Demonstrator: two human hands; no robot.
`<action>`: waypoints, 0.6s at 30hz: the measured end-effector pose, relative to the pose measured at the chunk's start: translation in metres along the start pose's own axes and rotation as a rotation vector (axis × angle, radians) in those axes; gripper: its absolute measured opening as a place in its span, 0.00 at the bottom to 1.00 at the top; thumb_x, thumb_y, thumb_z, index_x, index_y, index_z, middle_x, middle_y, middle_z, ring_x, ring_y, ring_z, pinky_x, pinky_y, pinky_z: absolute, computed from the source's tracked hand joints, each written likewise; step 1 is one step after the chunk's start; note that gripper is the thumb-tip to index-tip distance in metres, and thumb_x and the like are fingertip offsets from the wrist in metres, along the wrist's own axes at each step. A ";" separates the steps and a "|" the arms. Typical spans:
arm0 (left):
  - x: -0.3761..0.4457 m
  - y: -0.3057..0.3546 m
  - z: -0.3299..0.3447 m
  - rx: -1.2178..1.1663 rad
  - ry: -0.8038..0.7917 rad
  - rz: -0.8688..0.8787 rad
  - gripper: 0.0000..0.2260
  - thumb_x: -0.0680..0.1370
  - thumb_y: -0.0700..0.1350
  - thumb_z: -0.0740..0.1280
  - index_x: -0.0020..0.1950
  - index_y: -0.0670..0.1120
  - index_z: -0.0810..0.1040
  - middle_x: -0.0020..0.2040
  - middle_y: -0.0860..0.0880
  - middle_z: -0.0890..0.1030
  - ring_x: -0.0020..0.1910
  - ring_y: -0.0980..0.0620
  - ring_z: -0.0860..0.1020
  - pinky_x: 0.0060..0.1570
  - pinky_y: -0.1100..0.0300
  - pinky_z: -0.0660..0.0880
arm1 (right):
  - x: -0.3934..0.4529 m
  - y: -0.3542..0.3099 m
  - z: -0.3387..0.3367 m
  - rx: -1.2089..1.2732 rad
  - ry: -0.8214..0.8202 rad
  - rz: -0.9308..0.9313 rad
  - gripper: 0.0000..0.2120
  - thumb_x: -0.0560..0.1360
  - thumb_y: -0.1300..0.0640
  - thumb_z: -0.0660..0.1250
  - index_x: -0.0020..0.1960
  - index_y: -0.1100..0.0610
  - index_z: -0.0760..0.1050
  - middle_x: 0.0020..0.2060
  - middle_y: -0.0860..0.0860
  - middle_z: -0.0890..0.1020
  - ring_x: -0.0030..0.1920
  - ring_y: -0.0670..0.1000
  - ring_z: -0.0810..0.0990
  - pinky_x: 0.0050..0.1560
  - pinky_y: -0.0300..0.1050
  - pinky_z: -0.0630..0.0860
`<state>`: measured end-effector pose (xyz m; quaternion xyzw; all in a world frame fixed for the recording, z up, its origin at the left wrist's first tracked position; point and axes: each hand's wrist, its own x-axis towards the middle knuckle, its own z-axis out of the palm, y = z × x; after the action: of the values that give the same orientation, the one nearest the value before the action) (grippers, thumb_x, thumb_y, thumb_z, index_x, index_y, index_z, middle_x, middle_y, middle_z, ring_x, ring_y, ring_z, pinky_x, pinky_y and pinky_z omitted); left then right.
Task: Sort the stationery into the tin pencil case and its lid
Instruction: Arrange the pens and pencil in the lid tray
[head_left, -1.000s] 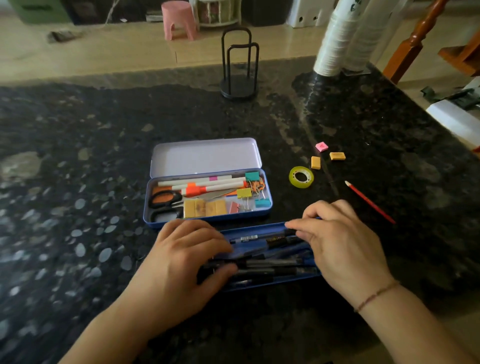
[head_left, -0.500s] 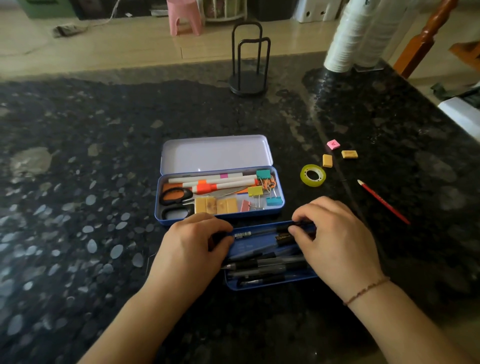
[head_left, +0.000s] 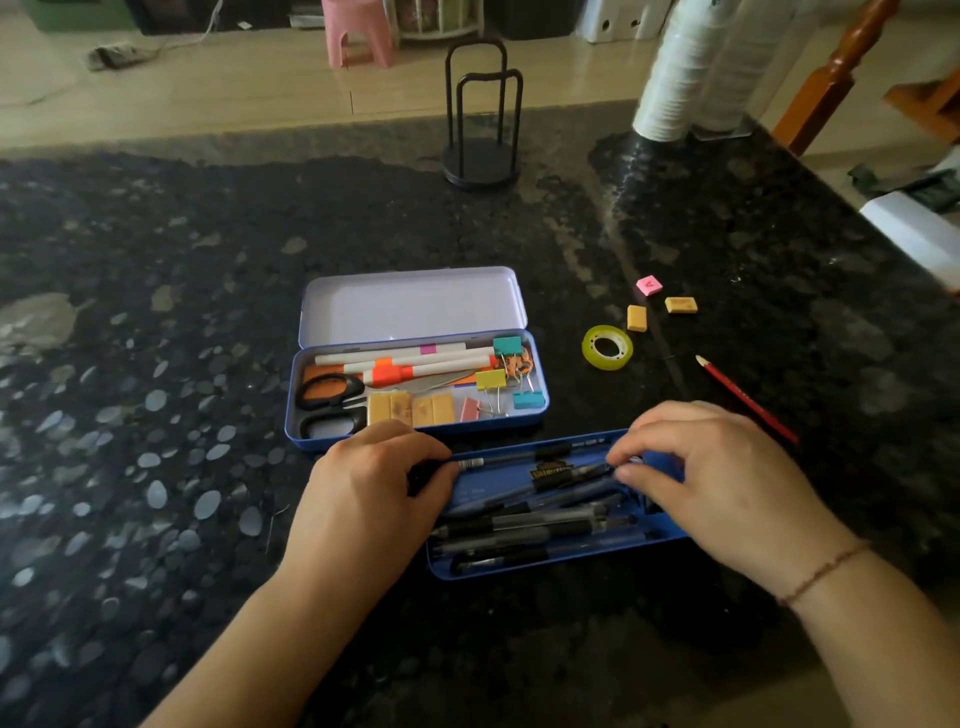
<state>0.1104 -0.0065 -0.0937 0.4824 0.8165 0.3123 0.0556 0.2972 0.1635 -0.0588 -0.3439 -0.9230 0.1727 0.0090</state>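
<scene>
Your open tin pencil case (head_left: 415, 434), blue outside and pale inside, sits mid-counter holding scissors (head_left: 327, 395), markers, erasers and binder clips, its hinged lid (head_left: 410, 306) raised behind. Your left hand (head_left: 363, 499) rests with curled fingers on the left end of the blue tray (head_left: 561, 558) of dark pens, while your right hand (head_left: 717, 478) pinches a pen there. Further right lie 1 tape roll (head_left: 607, 347), 3 erasers (head_left: 637, 318) and 1 red pencil (head_left: 745, 397).
</scene>
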 end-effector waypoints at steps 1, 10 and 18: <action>0.000 0.000 0.000 0.000 0.008 -0.004 0.03 0.69 0.45 0.75 0.42 0.49 0.85 0.39 0.55 0.82 0.35 0.56 0.79 0.37 0.55 0.80 | 0.001 -0.001 0.002 0.004 -0.001 -0.019 0.05 0.72 0.49 0.69 0.48 0.41 0.80 0.45 0.37 0.78 0.51 0.40 0.73 0.51 0.40 0.74; 0.002 0.001 -0.003 -0.019 -0.009 -0.015 0.05 0.68 0.44 0.76 0.42 0.50 0.85 0.38 0.56 0.82 0.34 0.59 0.78 0.39 0.60 0.79 | 0.004 -0.005 0.016 -0.050 0.073 -0.105 0.05 0.74 0.51 0.67 0.48 0.44 0.81 0.43 0.40 0.79 0.47 0.44 0.76 0.42 0.44 0.77; 0.002 0.011 -0.016 -0.104 0.087 0.027 0.03 0.74 0.47 0.72 0.46 0.49 0.83 0.41 0.56 0.82 0.40 0.58 0.80 0.43 0.62 0.78 | 0.007 -0.002 0.004 0.050 0.340 -0.244 0.07 0.77 0.56 0.60 0.47 0.53 0.78 0.47 0.45 0.75 0.47 0.45 0.75 0.44 0.33 0.72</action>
<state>0.1109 -0.0080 -0.0744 0.4758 0.7942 0.3758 0.0407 0.2899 0.1652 -0.0623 -0.2531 -0.9385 0.1327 0.1939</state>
